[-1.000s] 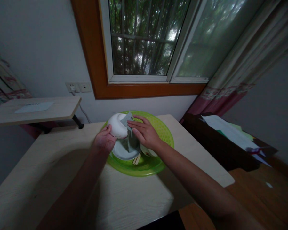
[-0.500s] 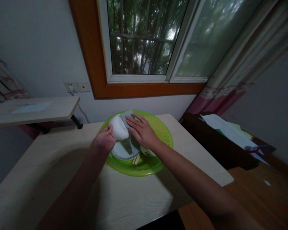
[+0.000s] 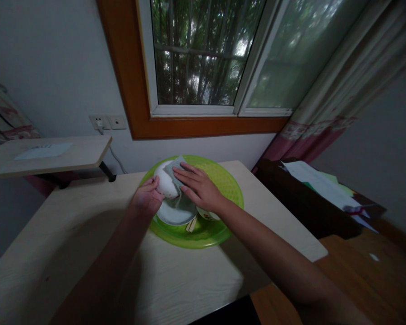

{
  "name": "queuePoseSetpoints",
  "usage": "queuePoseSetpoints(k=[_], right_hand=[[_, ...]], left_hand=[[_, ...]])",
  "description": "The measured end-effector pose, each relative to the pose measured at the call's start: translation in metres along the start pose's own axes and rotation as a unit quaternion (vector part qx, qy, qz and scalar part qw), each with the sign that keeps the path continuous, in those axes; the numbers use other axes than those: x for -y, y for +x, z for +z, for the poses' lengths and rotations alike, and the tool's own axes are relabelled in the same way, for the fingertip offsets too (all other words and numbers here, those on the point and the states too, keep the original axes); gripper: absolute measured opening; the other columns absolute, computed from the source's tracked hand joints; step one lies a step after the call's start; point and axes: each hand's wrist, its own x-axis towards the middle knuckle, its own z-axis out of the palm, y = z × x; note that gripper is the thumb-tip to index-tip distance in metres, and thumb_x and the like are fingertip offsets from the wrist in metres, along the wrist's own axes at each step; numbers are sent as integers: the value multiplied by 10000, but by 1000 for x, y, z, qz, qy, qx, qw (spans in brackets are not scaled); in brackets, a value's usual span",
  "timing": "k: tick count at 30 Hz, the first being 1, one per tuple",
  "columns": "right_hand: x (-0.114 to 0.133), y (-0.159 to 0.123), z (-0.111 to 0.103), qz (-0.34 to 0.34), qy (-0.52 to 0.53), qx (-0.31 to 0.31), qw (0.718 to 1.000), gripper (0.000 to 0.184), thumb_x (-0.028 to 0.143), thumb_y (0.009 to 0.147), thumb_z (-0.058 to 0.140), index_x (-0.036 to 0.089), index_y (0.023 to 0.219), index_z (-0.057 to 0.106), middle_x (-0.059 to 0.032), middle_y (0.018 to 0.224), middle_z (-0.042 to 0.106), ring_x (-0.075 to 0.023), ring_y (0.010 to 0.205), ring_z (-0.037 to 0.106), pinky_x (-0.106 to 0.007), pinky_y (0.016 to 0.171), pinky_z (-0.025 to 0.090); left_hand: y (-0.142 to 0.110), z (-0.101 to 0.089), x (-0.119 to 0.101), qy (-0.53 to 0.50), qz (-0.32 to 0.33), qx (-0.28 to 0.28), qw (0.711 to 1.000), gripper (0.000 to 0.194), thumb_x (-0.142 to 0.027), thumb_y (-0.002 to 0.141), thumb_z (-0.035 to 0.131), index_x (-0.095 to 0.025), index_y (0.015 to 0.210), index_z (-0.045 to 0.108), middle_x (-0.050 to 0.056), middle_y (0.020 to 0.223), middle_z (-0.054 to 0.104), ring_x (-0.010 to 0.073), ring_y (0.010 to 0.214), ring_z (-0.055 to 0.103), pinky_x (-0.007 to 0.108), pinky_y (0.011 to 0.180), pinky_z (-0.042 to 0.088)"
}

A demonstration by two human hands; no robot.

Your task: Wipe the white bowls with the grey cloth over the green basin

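My left hand [image 3: 148, 197] is closed on the edge of a white bowl [image 3: 162, 174], tilted with its rounded outside up. A grey cloth [image 3: 173, 168] lies over the bowl's right side. With long, nearly straight fingers, my right hand [image 3: 200, 187] holds this cloth pressed to the bowl; its thumb side is partly hidden. Below both hands, a white plate or shallow dish [image 3: 174, 214] sits in a round green plastic tray [image 3: 203, 239]. Pale wooden chopsticks [image 3: 191, 224] rest beside the dish. Another patterned bowl [image 3: 206, 214] is partly covered by my right wrist.
The tray stands on a pale wooden table [image 3: 176, 275] against the wall under a window. A raised shelf [image 3: 84, 153] is at the left, with a paper on it. To the right, papers [image 3: 321, 185] lie on a dark piece of furniture [image 3: 291, 198].
My right hand and the cloth have shifted slightly left, so the cloth covers more of the bowl. My left hand keeps the bowl in nearly the same place.
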Motion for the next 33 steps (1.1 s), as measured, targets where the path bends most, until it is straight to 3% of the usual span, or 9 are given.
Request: queuePoseSetpoints(k=[3, 9, 13, 16, 21, 26, 33], right_hand=[[-2, 0, 3, 33, -32, 7, 999, 504, 328, 1096, 461, 315, 1600, 465, -9, 1639, 495, -275, 1577, 364, -610, 1248, 359], [-10, -3, 10, 65, -29, -18, 997, 466, 335, 1088, 499, 238, 1541, 557, -70, 1595, 549, -298, 1536, 431, -596, 1235, 390], [-10, -3, 10, 36, -1, -42, 998, 397, 299, 1090, 491, 224, 1445, 652, -88, 1477, 663, -270, 1436, 553, -551, 1208, 442], [-8, -3, 8, 3, 26, -41, 999, 410, 259, 1087, 478, 277, 1471, 623, -65, 1466, 674, -241, 1356, 620, -537, 1172, 483], [-4, -2, 5, -36, 16, -14, 999, 545, 230, 1058, 522, 307, 1594, 463, -53, 1588, 563, -248, 1429, 548, -550, 1191, 456], [-5, -2, 6, -38, -7, -14, 999, 566, 235, 1063, 535, 325, 1612, 431, -48, 1602, 549, -259, 1442, 535, -545, 1179, 464], [-7, -1, 8, -42, -2, -5, 999, 690, 359, 1062, 601, 335, 1676, 289, -76, 1673, 447, -255, 1557, 405, -533, 1253, 400]], left_hand=[[-1, 3, 1, 2, 3, 12, 1000, 402, -123, 951, 574, -136, 1344, 659, 196, 1362, 705, 337, 1342, 632, 569, 1138, 505], [-4, 8, -2, 10, 10, 0, 1000, 382, -145, 967, 566, -90, 1337, 646, 226, 1386, 684, 358, 1373, 602, 576, 1146, 491], [-3, 3, -3, 16, 18, -7, 1000, 398, -134, 961, 567, -97, 1350, 639, 220, 1389, 684, 350, 1362, 611, 561, 1124, 517], [-1, 0, -3, 19, 18, -1, 1000, 416, -140, 952, 583, -118, 1365, 635, 208, 1368, 698, 341, 1326, 640, 537, 1088, 551], [-1, 0, -3, 4, 10, -6, 1000, 358, -138, 980, 545, -123, 1319, 659, 191, 1340, 713, 317, 1279, 665, 502, 1067, 567], [-1, 1, -2, -8, 4, 7, 1000, 371, -136, 976, 555, -122, 1335, 649, 189, 1323, 717, 320, 1248, 676, 532, 1056, 565], [1, -3, 1, -7, -17, 31, 999, 381, -112, 914, 640, -105, 1293, 675, 202, 1277, 727, 326, 1261, 674, 503, 1078, 552]])
